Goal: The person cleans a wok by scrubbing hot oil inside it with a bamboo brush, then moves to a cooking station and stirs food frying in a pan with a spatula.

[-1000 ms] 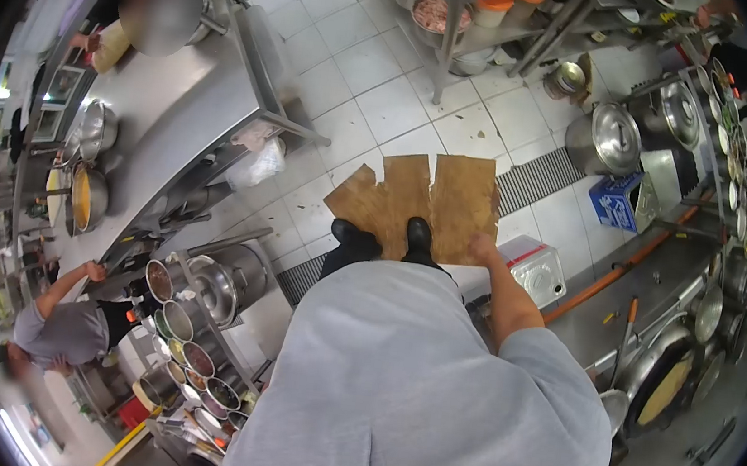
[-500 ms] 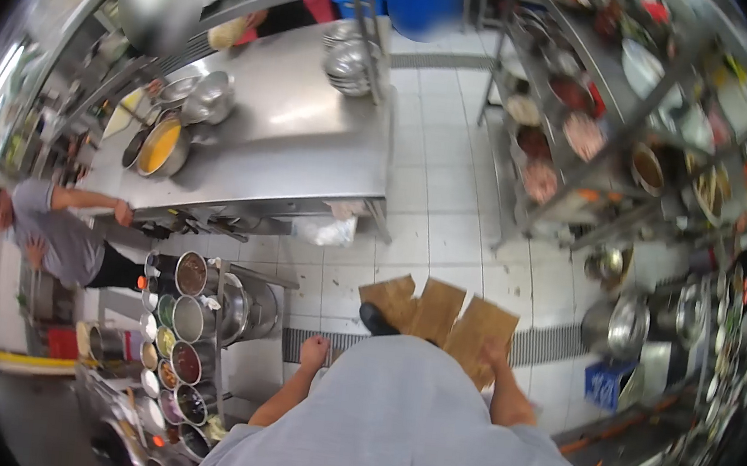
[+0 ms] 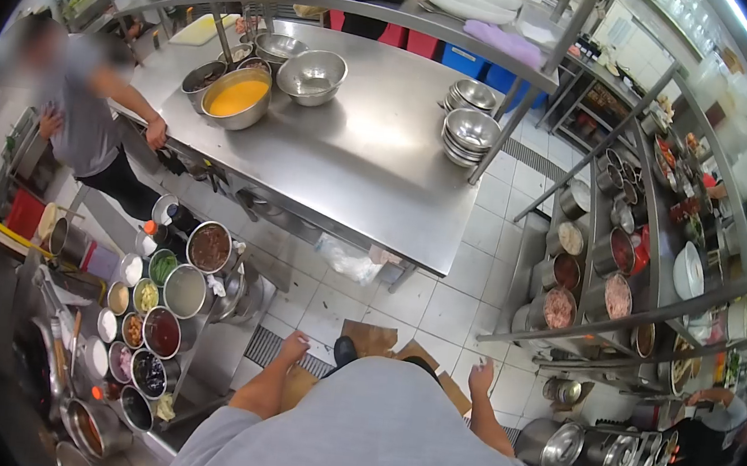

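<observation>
My left hand (image 3: 294, 347) hangs in the air at my left side, over the tiled floor by the drain grate (image 3: 263, 345). It looks loosely open and empty. Out to my right, my right hand (image 3: 481, 377) is also empty, its fingers somewhat apart. Pieces of brown cardboard (image 3: 369, 337) lie on the floor around my feet, partly covered by my body. Ahead stands a steel worktable (image 3: 382, 152) carrying a pot of yellow-orange liquid (image 3: 238, 99), a large metal bowl (image 3: 311, 77) and stacked metal bowls (image 3: 471, 129). Neither hand touches any of these.
Left of me is a stand of containers with sauces and chopped ingredients (image 3: 165, 331). A person in grey (image 3: 90, 117) stands beyond it, one hand near the worktable. To the right is a metal rack (image 3: 618, 327) with food pots; lidded pots (image 3: 562, 448) and another person (image 3: 713, 428) are lower right.
My view has swung up and turned left, so the worktable and shelf show more fully. My right hand, earlier low over the cardboard, is now held farther from it. I appear to have stepped forward.
</observation>
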`<move>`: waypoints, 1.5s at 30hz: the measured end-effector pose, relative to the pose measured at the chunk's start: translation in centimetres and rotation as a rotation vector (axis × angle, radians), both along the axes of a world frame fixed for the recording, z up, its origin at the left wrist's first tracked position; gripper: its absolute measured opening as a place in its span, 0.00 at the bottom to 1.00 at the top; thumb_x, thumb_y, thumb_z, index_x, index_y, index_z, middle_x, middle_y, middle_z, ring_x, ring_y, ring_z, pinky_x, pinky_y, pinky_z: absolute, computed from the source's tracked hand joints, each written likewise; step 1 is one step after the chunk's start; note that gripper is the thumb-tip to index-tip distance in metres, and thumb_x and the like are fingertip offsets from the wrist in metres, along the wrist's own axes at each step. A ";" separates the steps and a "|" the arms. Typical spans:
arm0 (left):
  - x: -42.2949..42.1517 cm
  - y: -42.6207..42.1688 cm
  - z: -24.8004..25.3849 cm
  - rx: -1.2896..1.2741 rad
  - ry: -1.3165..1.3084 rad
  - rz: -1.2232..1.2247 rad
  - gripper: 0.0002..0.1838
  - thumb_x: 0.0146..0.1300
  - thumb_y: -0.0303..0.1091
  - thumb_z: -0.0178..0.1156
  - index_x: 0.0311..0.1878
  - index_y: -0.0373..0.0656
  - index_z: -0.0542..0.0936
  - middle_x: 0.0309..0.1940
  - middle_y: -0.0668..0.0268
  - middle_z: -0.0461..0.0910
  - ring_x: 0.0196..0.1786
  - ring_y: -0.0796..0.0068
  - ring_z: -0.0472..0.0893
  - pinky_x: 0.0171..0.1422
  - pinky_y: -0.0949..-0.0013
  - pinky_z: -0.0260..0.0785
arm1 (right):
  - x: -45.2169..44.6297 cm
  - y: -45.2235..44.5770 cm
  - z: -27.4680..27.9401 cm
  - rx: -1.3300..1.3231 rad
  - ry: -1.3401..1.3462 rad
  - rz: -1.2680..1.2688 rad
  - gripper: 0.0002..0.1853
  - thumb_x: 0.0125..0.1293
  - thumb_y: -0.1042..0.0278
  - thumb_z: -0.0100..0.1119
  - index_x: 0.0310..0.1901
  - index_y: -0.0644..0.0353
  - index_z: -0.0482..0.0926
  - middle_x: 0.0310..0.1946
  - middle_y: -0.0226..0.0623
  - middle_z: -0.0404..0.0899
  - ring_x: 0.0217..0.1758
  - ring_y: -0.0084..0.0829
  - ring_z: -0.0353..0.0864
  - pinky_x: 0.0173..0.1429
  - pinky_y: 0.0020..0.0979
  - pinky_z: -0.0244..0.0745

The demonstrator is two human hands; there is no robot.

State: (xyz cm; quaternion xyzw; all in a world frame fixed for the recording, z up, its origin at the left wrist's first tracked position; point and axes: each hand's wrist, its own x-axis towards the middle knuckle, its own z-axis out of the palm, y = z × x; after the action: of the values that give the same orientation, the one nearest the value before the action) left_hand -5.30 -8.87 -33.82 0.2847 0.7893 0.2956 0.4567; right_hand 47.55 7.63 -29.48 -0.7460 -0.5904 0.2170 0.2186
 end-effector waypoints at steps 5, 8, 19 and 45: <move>-3.5 -5.9 -4.1 -0.044 -0.147 0.136 0.05 0.55 0.30 0.56 0.34 0.41 0.74 0.21 0.61 0.77 0.19 0.71 0.77 0.24 0.66 0.69 | -10.4 11.7 7.9 0.297 -0.124 0.090 0.27 0.61 0.70 0.57 0.61 0.65 0.64 0.58 0.55 0.66 0.61 0.52 0.66 0.64 0.44 0.62; -1.9 -8.0 -1.2 -0.096 -0.280 0.270 0.05 0.59 0.29 0.55 0.34 0.40 0.71 0.21 0.64 0.74 0.18 0.74 0.74 0.17 0.70 0.65 | -17.4 17.0 13.8 0.422 -0.047 0.296 0.28 0.60 0.69 0.58 0.62 0.64 0.64 0.58 0.53 0.66 0.62 0.52 0.64 0.67 0.45 0.58; 3.6 -4.8 3.9 0.004 0.746 -0.299 0.21 0.55 0.34 0.59 0.53 0.40 0.74 0.45 0.50 0.78 0.49 0.52 0.77 0.57 0.58 0.69 | -26.0 21.2 14.3 0.501 -0.091 0.555 0.24 0.60 0.64 0.57 0.58 0.59 0.70 0.59 0.46 0.66 0.67 0.48 0.60 0.67 0.52 0.55; -11.3 37.0 20.7 0.682 0.950 -0.233 0.24 0.56 0.38 0.59 0.57 0.44 0.73 0.54 0.56 0.71 0.62 0.55 0.66 0.66 0.53 0.56 | -31.1 26.0 15.0 0.427 -0.267 0.315 0.24 0.60 0.67 0.54 0.59 0.62 0.70 0.62 0.55 0.62 0.66 0.57 0.59 0.66 0.49 0.60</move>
State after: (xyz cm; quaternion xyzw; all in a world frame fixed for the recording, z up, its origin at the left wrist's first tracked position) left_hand -16.62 28.15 -13.11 0.6011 0.7312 0.3208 -0.0344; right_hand 16.46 33.60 -14.53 -0.6043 -0.7547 0.0192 0.2546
